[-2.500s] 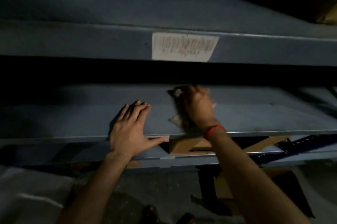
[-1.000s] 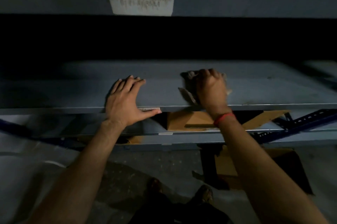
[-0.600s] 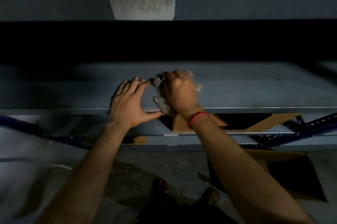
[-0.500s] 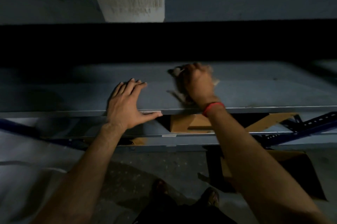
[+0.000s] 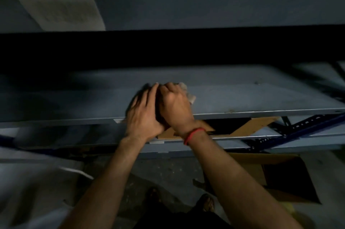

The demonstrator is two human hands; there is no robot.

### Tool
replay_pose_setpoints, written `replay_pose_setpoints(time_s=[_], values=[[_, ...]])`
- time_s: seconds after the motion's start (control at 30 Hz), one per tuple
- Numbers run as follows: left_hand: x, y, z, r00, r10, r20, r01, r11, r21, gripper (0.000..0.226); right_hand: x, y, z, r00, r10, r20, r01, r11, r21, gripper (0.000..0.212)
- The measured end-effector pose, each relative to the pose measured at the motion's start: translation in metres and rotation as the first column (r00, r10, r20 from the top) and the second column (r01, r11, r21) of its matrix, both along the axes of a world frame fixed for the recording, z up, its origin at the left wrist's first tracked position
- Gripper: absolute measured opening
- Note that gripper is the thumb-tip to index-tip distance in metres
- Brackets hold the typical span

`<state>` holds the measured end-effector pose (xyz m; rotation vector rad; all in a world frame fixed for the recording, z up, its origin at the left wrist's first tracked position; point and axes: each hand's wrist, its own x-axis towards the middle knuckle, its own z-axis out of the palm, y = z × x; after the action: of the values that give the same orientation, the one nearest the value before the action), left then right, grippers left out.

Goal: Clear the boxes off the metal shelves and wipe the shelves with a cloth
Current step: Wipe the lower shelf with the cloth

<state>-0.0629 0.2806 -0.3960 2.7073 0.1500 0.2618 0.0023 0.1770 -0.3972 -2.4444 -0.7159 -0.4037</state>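
In the middle of the frame the right hand (image 5: 175, 106) closes its grip round a crumpled cloth (image 5: 189, 94), held against the grey metal shelf (image 5: 252, 94) near its front edge; a red band (image 5: 194, 134) circles that wrist. The left hand (image 5: 142, 115), blurred, lies touching the right one, its grip wide and holding nothing, fingers stretched over the shelf. Brown cardboard (image 5: 248, 129) shows under the shelf's front edge, lower right of the hands.

Two hands, left hand (image 5: 143, 116) and right hand (image 5: 175, 105), one cloth (image 5: 189, 96), one red wristband (image 5: 194, 134), one label (image 5: 63, 12), three shelves (image 5: 242, 94).
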Motion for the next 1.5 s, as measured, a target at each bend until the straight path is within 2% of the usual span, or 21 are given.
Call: replay_pose_setpoints(time_s=[0.07,0.23,0.37,0.43,0.5,0.57,0.63,0.73,0.87,1.03,1.13,1.2,1.27,1.33,1.4,1.5], values=[[0.002,0.001,-0.002,0.999,0.045,-0.016,-0.044,0.999,0.031,0.120,0.035,-0.019,-0.002,1.000,-0.021,0.015,0.021,0.999,-0.049,0.021],[0.003,0.000,-0.006,1.000,-0.007,-0.016,0.010,0.980,0.198,0.114,0.084,-0.113,-0.007,0.984,-0.171,-0.055,0.161,0.976,-0.146,0.026],[0.004,-0.011,-0.004,0.999,0.036,-0.010,-0.033,0.973,0.227,0.118,0.043,-0.171,-0.002,0.951,-0.300,-0.069,0.288,0.947,-0.142,0.027],[0.010,-0.026,-0.001,0.996,0.053,-0.065,-0.028,0.944,0.330,0.124,0.006,-0.164,0.002,0.953,-0.269,-0.140,0.251,0.959,-0.134,0.045],[0.018,-0.043,0.002,0.990,0.098,-0.103,-0.050,0.917,0.395,0.123,-0.022,-0.137,0.002,0.969,-0.207,-0.138,0.195,0.976,-0.095,0.045],[0.022,-0.056,0.003,0.979,0.157,-0.127,-0.095,0.913,0.398,0.111,-0.030,-0.105,0.000,0.985,-0.142,-0.099,0.137,0.989,-0.050,0.030],[0.021,-0.060,-0.002,0.972,0.185,-0.143,-0.114,0.909,0.401,0.105,-0.018,-0.080,0.000,0.992,-0.109,-0.055,0.108,0.994,-0.021,0.024],[0.022,-0.054,-0.009,0.983,0.169,-0.071,-0.126,0.905,0.407,0.114,0.022,-0.073,0.002,0.997,-0.073,0.014,0.074,0.994,-0.078,0.018],[0.022,-0.053,-0.010,0.982,0.152,-0.109,-0.092,0.898,0.429,0.128,0.078,-0.126,-0.002,0.974,-0.225,0.009,0.223,0.963,-0.150,0.038],[0.024,-0.052,-0.009,0.984,0.152,-0.094,-0.098,0.901,0.422,0.132,0.047,-0.183,0.001,0.902,-0.427,-0.061,0.412,0.895,-0.169,0.028],[0.025,-0.053,-0.012,0.983,0.161,-0.088,-0.107,0.894,0.434,0.128,-0.004,-0.150,0.001,0.918,-0.382,-0.104,0.366,0.920,-0.141,0.036],[0.025,-0.054,-0.012,0.984,0.160,-0.080,-0.111,0.894,0.434,0.121,-0.022,-0.116,-0.002,0.953,-0.289,-0.088,0.282,0.956,-0.085,0.029],[0.026,-0.054,-0.012,0.984,0.161,-0.081,-0.113,0.899,0.423,0.117,-0.016,-0.091,0.001,0.983,-0.175,-0.056,0.173,0.984,-0.042,0.026],[0.025,-0.053,-0.012,0.986,0.155,-0.066,-0.112,0.894,0.433,0.118,0.010,-0.087,0.003,0.996,-0.083,-0.024,0.081,0.995,-0.063,0.030],[0.024,-0.052,-0.012,0.987,0.150,-0.057,-0.111,0.894,0.434,0.122,0.046,-0.104,0.003,0.996,-0.093,-0.013,0.091,0.990,-0.108,0.032],[0.023,-0.054,-0.009,0.984,0.161,-0.082,-0.115,0.909,0.400,0.131,0.084,-0.159,0.002,0.970,-0.241,-0.011,0.236,0.959,-0.158,0.027]])
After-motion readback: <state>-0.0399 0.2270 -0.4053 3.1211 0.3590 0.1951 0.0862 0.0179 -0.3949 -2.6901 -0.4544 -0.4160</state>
